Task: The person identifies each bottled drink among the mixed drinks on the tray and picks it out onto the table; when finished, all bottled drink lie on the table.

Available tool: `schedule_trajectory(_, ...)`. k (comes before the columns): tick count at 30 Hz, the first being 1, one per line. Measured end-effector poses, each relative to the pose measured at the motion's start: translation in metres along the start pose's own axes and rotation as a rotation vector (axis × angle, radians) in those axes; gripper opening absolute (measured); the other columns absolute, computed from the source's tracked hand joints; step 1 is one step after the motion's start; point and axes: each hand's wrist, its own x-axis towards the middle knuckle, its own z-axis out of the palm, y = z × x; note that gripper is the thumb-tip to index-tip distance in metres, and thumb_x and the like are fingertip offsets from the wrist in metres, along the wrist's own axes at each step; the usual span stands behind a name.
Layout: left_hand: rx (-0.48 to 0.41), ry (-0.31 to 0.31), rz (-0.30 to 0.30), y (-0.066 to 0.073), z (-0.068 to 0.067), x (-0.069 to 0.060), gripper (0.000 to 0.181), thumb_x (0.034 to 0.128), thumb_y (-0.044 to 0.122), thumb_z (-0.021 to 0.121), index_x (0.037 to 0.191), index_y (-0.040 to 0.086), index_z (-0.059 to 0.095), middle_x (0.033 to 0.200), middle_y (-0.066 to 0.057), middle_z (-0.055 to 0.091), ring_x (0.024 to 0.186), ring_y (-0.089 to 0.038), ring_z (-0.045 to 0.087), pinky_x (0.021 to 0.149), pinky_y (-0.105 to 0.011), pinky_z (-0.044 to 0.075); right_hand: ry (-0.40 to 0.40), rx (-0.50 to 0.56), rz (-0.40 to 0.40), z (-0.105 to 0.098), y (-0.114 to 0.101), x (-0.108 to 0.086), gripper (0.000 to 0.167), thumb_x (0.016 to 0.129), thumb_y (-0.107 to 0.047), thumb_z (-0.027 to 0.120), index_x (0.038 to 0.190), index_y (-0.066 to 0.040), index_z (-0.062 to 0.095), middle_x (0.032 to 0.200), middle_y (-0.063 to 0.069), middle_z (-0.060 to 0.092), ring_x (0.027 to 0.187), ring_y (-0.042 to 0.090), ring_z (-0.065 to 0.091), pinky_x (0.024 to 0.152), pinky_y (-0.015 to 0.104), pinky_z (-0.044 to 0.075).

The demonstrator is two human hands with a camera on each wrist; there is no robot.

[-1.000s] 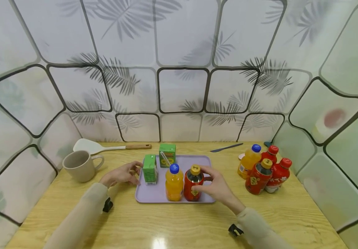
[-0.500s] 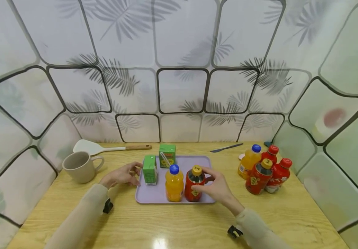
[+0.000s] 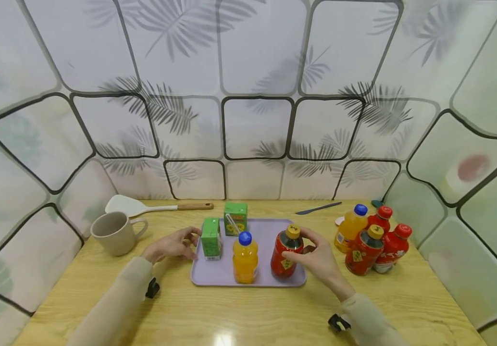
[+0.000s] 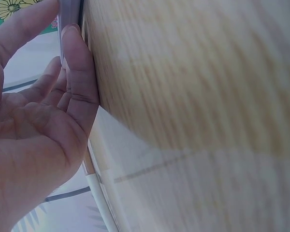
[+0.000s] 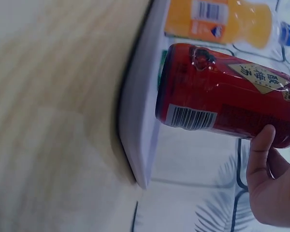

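Note:
In the head view my right hand point(image 3: 319, 257) grips a red drink bottle point(image 3: 284, 257) with a dark neck and gold cap, fingers and thumb round its upper part. The bottle point(image 5: 227, 94) leans a little over the right side of the lilac tray point(image 3: 266, 240); whether its base touches is unclear. My left hand point(image 3: 172, 246) holds the tray's left edge, thumb and fingers at the rim point(image 4: 70, 29). On the tray stand an orange juice bottle point(image 3: 245, 259) with a blue cap and two green drink cartons, one at the left point(image 3: 211, 239) and one at the back point(image 3: 235, 218).
Several bottles stand grouped at the right, among them another gold-capped bottle point(image 3: 364, 250) and an orange one point(image 3: 350, 228). A beige mug point(image 3: 112, 233) and a white spatula point(image 3: 129, 206) lie left. Behind the tray is a dark blue knife point(image 3: 317, 208).
My right hand has moved the red bottle to the right, away from the juice bottle, and it now tilts slightly. The left hand stays at the tray's edge. The head view has shifted slightly.

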Motion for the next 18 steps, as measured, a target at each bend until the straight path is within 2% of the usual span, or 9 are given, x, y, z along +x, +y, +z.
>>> schedule_trajectory(3,0.004,-0.005,0.0,0.0,-0.001,0.0,0.071,0.0765,-0.003,0.074,0.137,-0.001,0.037,0.11,-0.015,0.05,0.078,-0.017,0.052,0.064,-0.025,0.05,0.025,-0.017,-0.032,-0.008,-0.003,0.003,0.059,0.075,-0.015,0.085,0.129,-0.012,0.061,0.122,0.016,0.061,0.062,0.012,0.057,0.063,0.023,0.052)
schedule_trajectory(9,-0.011,-0.008,0.002,0.001,-0.002,0.0,0.071,0.0766,-0.003,0.074,0.137,0.0,0.037,0.109,-0.015,0.048,0.078,-0.017,0.052,0.065,-0.026,0.05,0.101,-0.083,-0.078,-0.024,-0.005,0.007,0.058,0.076,-0.02,0.085,0.128,-0.011,0.062,0.121,0.013,0.065,0.085,0.01,0.059,0.068,0.02,0.052)
schedule_trajectory(12,-0.011,-0.015,0.002,0.001,-0.001,0.001,0.071,0.0767,-0.003,0.073,0.138,0.0,0.036,0.11,-0.015,0.048,0.078,-0.017,0.052,0.065,-0.026,0.05,0.138,-0.119,-0.085,-0.032,-0.005,0.008,0.058,0.076,-0.022,0.085,0.128,-0.011,0.063,0.121,0.012,0.065,0.092,0.009,0.058,0.068,0.02,0.052)
schedule_trajectory(14,-0.009,-0.016,-0.002,0.0,-0.001,0.001,0.071,0.077,-0.003,0.074,0.138,0.0,0.036,0.111,-0.015,0.048,0.079,-0.017,0.052,0.066,-0.026,0.05,0.154,-0.145,-0.089,-0.036,-0.004,0.008,0.058,0.076,-0.024,0.085,0.128,-0.012,0.063,0.121,0.011,0.066,0.091,0.009,0.059,0.068,0.02,0.053)
schedule_trajectory(18,-0.013,-0.008,-0.012,-0.001,0.0,0.0,0.071,0.0774,-0.002,0.075,0.138,0.001,0.037,0.112,-0.016,0.048,0.081,-0.018,0.052,0.066,-0.026,0.05,0.172,-0.167,-0.079,-0.045,-0.002,0.009,0.057,0.077,-0.028,0.084,0.129,-0.013,0.063,0.124,0.01,0.065,0.077,0.012,0.061,0.065,0.021,0.054)
